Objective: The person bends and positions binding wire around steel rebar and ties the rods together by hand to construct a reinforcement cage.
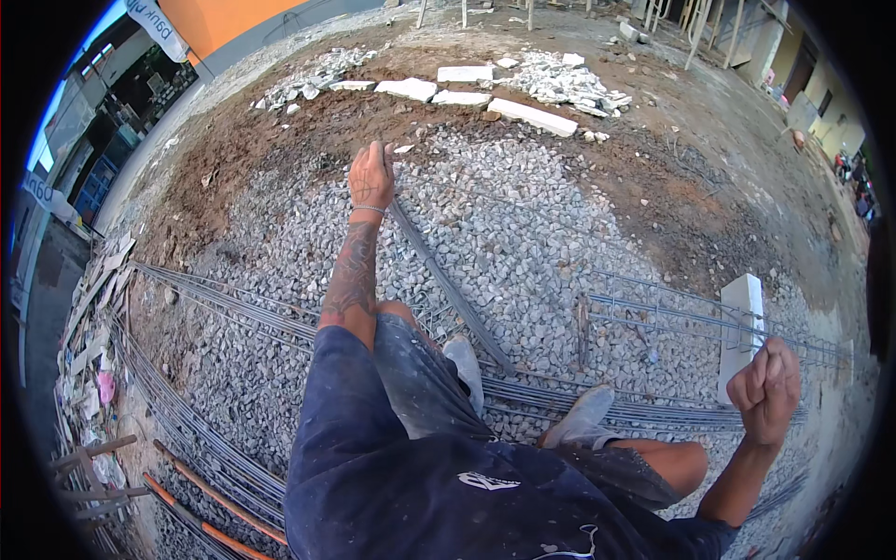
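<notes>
My left hand (371, 176) is stretched far forward above the gravel, its fingers curled in. A faint thin line runs from beside it to the right over the stones; whether I hold it cannot be made out. Beneath that wrist, a bundle of grey tie wire (448, 280) lies slanting back to my shoes. Off to the right, my right hand (766, 388) is raised in a fist, its inside hidden. Just beyond the fist lie a white block (735, 357) and a rebar cage (654, 308), with one end resting across the block.
Crushed gravel (518, 203) surrounds my feet. Long rebar bundles (231, 301) cross it on the left, and more rods (630, 413) pass by my shoes. White broken slabs (532, 117) lie ahead on brown soil. Orange poles (175, 493) and wooden scraps (98, 336) lie at left.
</notes>
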Demonstrator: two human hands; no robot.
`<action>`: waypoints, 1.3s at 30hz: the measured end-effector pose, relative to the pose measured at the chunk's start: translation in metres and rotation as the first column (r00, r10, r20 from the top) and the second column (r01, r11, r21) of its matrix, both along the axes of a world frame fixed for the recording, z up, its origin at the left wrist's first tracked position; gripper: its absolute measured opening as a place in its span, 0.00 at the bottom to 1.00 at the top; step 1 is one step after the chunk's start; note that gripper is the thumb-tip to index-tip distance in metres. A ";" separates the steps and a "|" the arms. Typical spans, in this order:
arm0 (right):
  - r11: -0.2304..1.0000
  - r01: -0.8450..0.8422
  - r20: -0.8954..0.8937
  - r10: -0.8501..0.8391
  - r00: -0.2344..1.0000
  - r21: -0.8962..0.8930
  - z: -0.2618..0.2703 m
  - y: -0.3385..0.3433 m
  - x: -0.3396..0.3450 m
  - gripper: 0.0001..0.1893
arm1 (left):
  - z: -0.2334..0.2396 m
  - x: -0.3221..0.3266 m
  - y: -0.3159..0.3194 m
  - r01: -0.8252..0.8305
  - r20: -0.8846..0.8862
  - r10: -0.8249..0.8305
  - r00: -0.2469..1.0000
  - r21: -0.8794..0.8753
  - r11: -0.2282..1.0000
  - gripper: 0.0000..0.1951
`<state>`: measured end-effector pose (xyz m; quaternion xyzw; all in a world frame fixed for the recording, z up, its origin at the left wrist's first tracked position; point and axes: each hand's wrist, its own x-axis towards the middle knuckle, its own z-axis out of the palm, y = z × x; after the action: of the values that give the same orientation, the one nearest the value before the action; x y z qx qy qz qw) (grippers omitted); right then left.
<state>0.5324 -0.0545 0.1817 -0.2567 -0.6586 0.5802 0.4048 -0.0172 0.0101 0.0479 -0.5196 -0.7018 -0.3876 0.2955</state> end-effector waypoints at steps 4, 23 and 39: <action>0.972 0.103 0.813 -0.235 0.533 0.213 -0.063 0.053 0.003 0.18 | 0.032 -0.013 -0.003 -0.001 -0.138 0.002 0.990 0.010 1.000 0.12; 0.797 -0.474 0.169 0.444 0.880 0.373 0.047 -0.017 0.038 0.13 | 0.091 -0.131 -0.082 -0.302 -0.131 0.307 0.942 0.057 0.951 0.12; 0.933 0.345 0.385 -0.355 0.852 0.098 0.024 0.069 0.082 0.11 | 0.130 -0.140 -0.151 -0.402 -0.164 0.404 0.900 0.049 0.914 0.12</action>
<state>0.6139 0.0145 0.2055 -0.4790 -0.6762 0.4243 0.3652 -0.1575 -0.1405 0.1782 -0.3923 -0.7635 -0.2772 0.4317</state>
